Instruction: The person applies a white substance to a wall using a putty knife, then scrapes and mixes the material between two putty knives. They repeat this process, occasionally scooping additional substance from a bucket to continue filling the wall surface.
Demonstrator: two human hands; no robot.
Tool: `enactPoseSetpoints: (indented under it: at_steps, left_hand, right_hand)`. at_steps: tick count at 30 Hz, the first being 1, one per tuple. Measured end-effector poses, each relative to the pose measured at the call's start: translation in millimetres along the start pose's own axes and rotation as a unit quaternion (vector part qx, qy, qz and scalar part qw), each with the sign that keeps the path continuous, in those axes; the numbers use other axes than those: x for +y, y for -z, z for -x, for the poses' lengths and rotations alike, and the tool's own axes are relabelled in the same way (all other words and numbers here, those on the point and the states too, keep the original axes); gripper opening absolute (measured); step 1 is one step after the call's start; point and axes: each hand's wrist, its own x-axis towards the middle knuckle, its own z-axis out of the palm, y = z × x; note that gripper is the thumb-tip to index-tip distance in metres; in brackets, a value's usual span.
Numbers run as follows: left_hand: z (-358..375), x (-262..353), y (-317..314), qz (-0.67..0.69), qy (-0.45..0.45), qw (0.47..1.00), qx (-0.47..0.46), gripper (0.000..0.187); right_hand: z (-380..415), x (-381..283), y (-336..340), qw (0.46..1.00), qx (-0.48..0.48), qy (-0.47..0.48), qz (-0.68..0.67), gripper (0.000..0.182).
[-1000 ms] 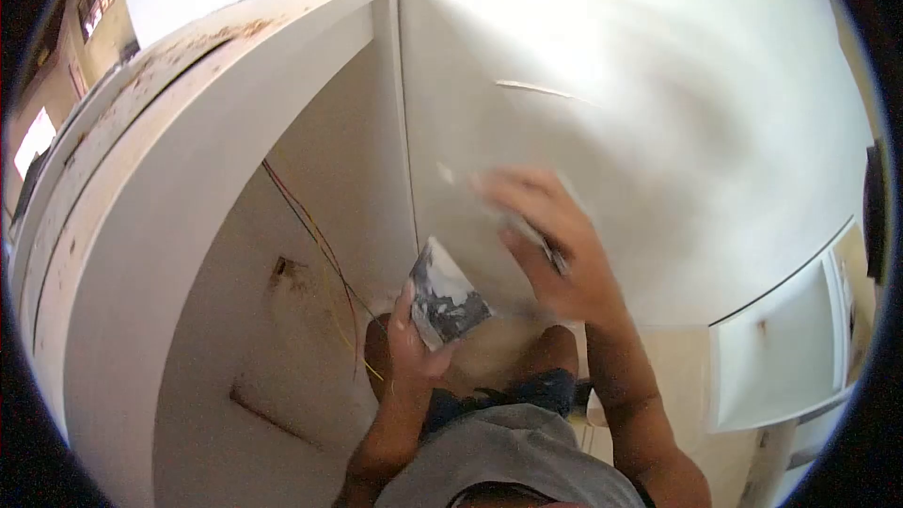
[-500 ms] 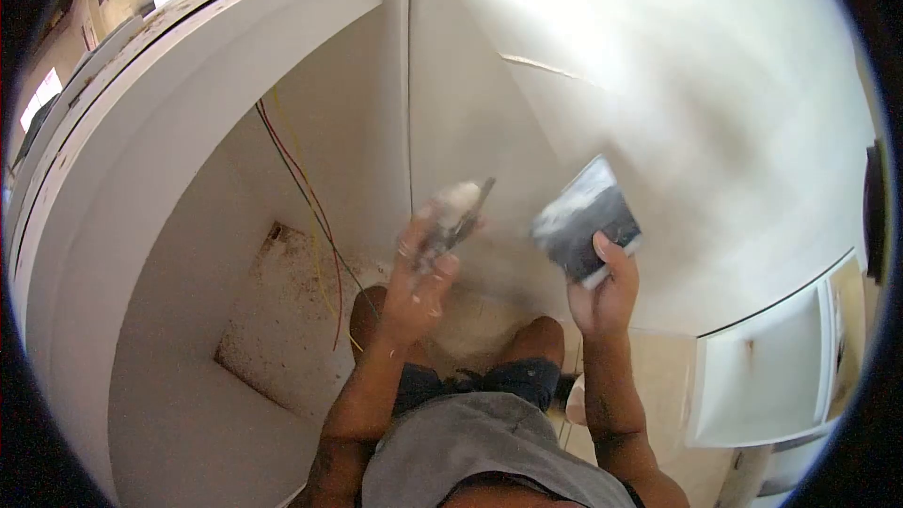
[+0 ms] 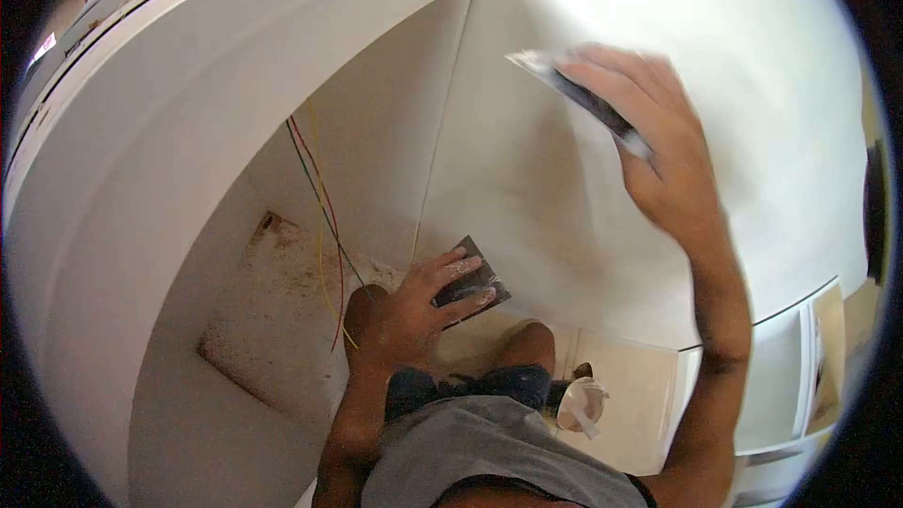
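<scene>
My left hand (image 3: 423,296) is closed around a dark, flat, square-edged putty scraper (image 3: 477,284), low in front of my knees, with white smears on its fingers. Higher up on the right, my right hand (image 3: 654,118) grips a second dark putty scraper (image 3: 600,105) whose blade end carries white putty. This scraper is tilted beside the white wall panel (image 3: 790,179); motion blur hides whether its edge touches the surface. A crack-like line near the scraper in the earlier view is now covered by the hand.
Loose red, green and yellow wires (image 3: 324,198) hang in the recess on the left. A pale tub (image 3: 581,404) with something whitish across its rim stands on the floor by my leg. White shelving (image 3: 776,376) is at lower right, and a curved white panel edge (image 3: 216,94) at left.
My right hand has risen with its scraper, turning it toward the wall. My left hand has lowered slightly and turned its scraper flat. The view has shifted, and the tub shows more.
</scene>
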Motion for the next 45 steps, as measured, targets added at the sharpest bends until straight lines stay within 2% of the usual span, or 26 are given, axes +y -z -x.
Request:
enactPoseSetpoints:
  at_steps: [1,2,3,4,5,6,7,8,10,12,14,15,17,19,20,23,26,28,29,32,35,37,39,41,44,45]
  left_hand:
    - [-5.7,10.2,-7.7,-0.029,-0.075,0.996,0.023,0.059]
    - [-2.6,10.7,-11.4,-0.030,-0.077,0.996,0.026,0.059]
    - [3.2,7.6,-11.5,-0.024,-0.068,0.997,0.034,0.061]
    - [4.4,5.7,-11.3,-0.019,-0.060,0.997,0.042,0.062]
    - [5.0,3.4,-10.2,-0.020,-0.060,0.997,0.041,0.062]
    - [5.2,2.1,-9.8,-0.071,-0.075,0.993,0.053,0.054]
    - [4.3,2.3,-9.9,-0.122,-0.090,0.986,0.066,0.047]
    - [6.8,4.7,-11.2,-0.123,-0.090,0.986,0.066,0.047]
    - [11.3,11.9,-10.3,-0.007,-0.029,0.999,0.023,0.070]
    - [14.0,0.0,-14.2,-0.015,-0.031,0.999,0.019,0.070]
    - [13.8,-10.7,-18.1,-0.024,-0.044,0.999,0.017,0.070]
    - [16.1,-16.7,-22.5,-0.057,-0.023,0.998,0.024,0.056]
    - [15.6,-8.2,-12.5,-0.098,0.006,0.995,0.020,0.045]
    - [16.8,0.4,-1.1,-0.221,0.013,0.975,-0.007,0.044]
    - [17.4,-1.9,-2.6,-0.223,0.011,0.975,-0.008,0.044]
    - [52.9,-32.5,-39.4,-0.153,-0.014,0.982,0.108,0.041]
    - [57.8,-33.6,-42.8,-0.024,0.040,0.993,0.111,0.037]
    - [56.3,-38.3,-34.6,-0.143,-0.005,0.985,0.098,0.035]
    - [56.3,-40.3,-32.7,-0.183,-0.020,0.978,0.095,0.034]
    - [55.6,-39.8,-39.1,-0.193,-0.023,0.975,0.106,0.037]
    - [53.5,-20.4,-42.1,-0.024,0.048,0.989,0.138,0.040]
    - [53.6,-14.0,-36.5,-0.020,0.075,0.993,0.089,0.048]
    - [52.7,-11.0,-34.4,-0.015,0.101,0.994,0.039,0.055]
    - [52.5,-14.1,-40.4,-0.011,0.114,0.993,0.014,0.059]
    - [56.8,-33.9,-56.6,0.033,0.068,0.997,0.029,0.063]
    - [61.0,-43.3,-64.5,0.096,0.070,0.993,0.026,0.064]
  right_hand:
    - [-12.4,18.5,12.9,1.000,0.004,0.001,-0.003,0.033]
    - [-26.9,21.6,11.0,0.982,0.015,0.094,0.161,0.030]
    - [-41.7,21.7,3.6,0.931,0.024,0.183,0.316,0.027]
    - [-54.2,27.3,-1.7,0.931,0.024,0.184,0.316,0.027]
    - [-63.8,33.3,-7.1,0.908,0.001,0.227,0.351,0.021]
    - [-68.1,35.2,-9.3,0.882,-0.022,0.269,0.386,0.016]
    - [-69.4,34.3,-8.6,0.882,-0.021,0.269,0.387,0.016]
    - [-70.0,30.6,-8.5,0.872,-0.047,0.279,0.398,0.013]
    - [-73.9,32.9,-10.7,0.862,-0.071,0.289,0.411,0.012]
    - [-81.9,42.4,-22.3,0.850,-0.025,0.330,0.411,0.012]
    - [-80.8,44.1,-19.6,0.857,-0.039,0.313,0.407,0.012]
    - [-78.1,44.8,-20.6,0.869,-0.052,0.297,0.393,0.012]
    - [-74.4,57.4,-6.9,0.867,-0.060,0.279,0.408,0.012]
    - [-71.2,62.0,0.7,0.861,-0.069,0.260,0.431,0.012]
    - [-71.6,61.7,5.1,0.861,-0.064,0.253,0.436,0.012]
    - [-62.0,35.1,-4.7,0.852,-0.063,0.271,0.444,0.012]
    - [-76.9,39.7,-15.3,0.852,-0.038,0.302,0.425,0.012]
    - [-81.8,40.7,-20.9,0.849,-0.018,0.318,0.422,0.012]
    - [-83.6,40.6,-21.3,0.849,-0.040,0.310,0.427,0.012]
    - [-86.3,40.6,-19.7,0.853,-0.048,0.305,0.421,0.012]
    - [-80.7,35.6,-16.0,0.851,-0.058,0.292,0.432,0.011]
    - [-76.4,31.1,-9.8,0.843,-0.080,0.279,0.453,0.011]
    - [-67.3,31.9,-3.0,0.858,-0.120,0.249,0.432,0.012]
    - [-55.6,35.7,-3.8,0.860,-0.094,0.246,0.437,0.012]
    - [-37.6,38.5,-3.1,0.857,-0.068,0.237,0.452,0.015]
    - [-32.1,38.6,-2.5,0.851,-0.071,0.234,0.464,0.017]
